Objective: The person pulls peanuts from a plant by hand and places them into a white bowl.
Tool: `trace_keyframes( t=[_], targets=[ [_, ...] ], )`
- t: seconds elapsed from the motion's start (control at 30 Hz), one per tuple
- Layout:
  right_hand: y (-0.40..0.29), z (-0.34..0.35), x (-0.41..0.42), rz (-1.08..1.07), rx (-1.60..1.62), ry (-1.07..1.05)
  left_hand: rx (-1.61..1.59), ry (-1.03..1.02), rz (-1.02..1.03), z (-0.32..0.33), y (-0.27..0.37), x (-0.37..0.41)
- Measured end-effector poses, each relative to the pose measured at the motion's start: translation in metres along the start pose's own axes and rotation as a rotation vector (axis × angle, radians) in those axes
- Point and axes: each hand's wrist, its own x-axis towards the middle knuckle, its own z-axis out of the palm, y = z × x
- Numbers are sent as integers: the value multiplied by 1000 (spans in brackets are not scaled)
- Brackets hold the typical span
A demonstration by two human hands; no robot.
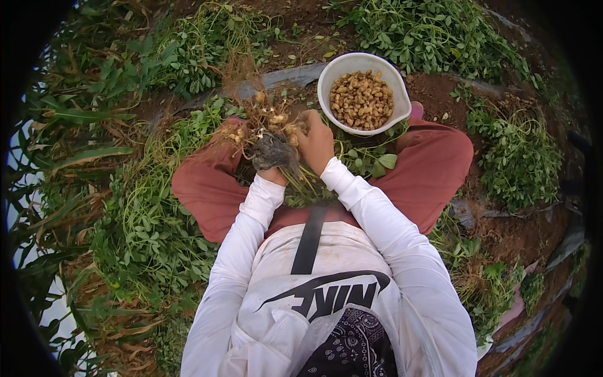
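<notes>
A bunch of uprooted peanut plants [277, 118] is held over my lap, roots up and away from me, with pale pods among the roots. My left hand [273, 176] is around the bunch from below; only its wrist and heel show, the fingers hidden behind a crumpled piece of dark plastic film [274, 151]. My right hand [316, 141] has its fingers curled on peanut pods [293, 134] at the right side of the roots. Just beyond it stands a white plastic bucket [324, 89], partly filled with picked peanuts [362, 100].
Heaps of pulled peanut plants lie at left [150, 231], far right [520, 155] and beyond the bucket [424, 37]. Strips of plastic mulch film [292, 75] cross the brown soil [301, 19]. Corn plants [75, 160] line the left edge. My crossed legs [428, 165] flank the work.
</notes>
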Motion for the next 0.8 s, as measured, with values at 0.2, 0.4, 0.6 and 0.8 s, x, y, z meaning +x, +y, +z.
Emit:
trace_keyframes(
  t=[0.2,0.4,0.6,0.8],
  targets=[
    [-2,-16,8,125,292,-354,14,27,3,6,1,-7],
    [-11,-39,13,465,707,-793,279,-50,38,-4,17,-9],
    [-14,-27,8,120,360,-625,79,-86,45,-14,18,-9],
    [2,-17,4,-409,-397,-291,148,33,70,-10,12,-11]
  ],
)
